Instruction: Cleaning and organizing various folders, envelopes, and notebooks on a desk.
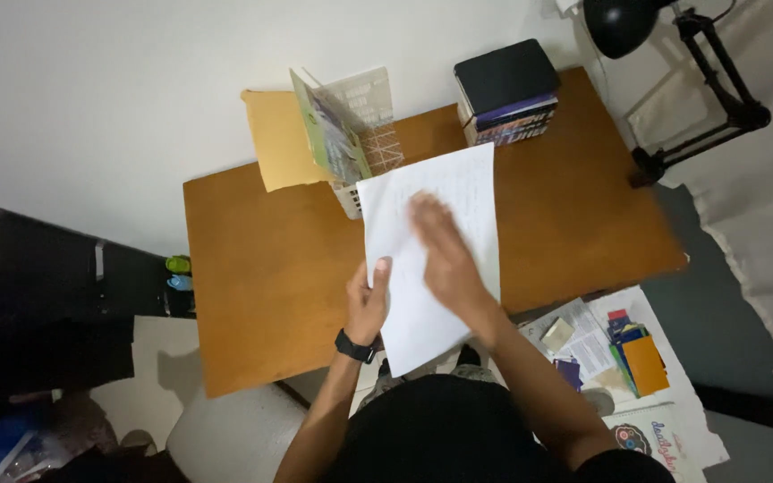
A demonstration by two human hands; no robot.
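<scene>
A white sheet of paper [458, 192] with faint writing is held up over a brown wooden desk [261, 268]. My left hand [367, 302], with a black watch on the wrist, grips the sheet's left edge, thumb on top. My right hand [445, 255] lies flat on the middle of the sheet, fingers together and blurred.
At the desk's back stand a white wire rack [370, 121] with a green folder [326, 134], a tan envelope [277, 139] and a stack of books [507, 94]. A black lamp stand [717, 80] is at the right. Papers and coloured cards [628, 353] lie on the floor.
</scene>
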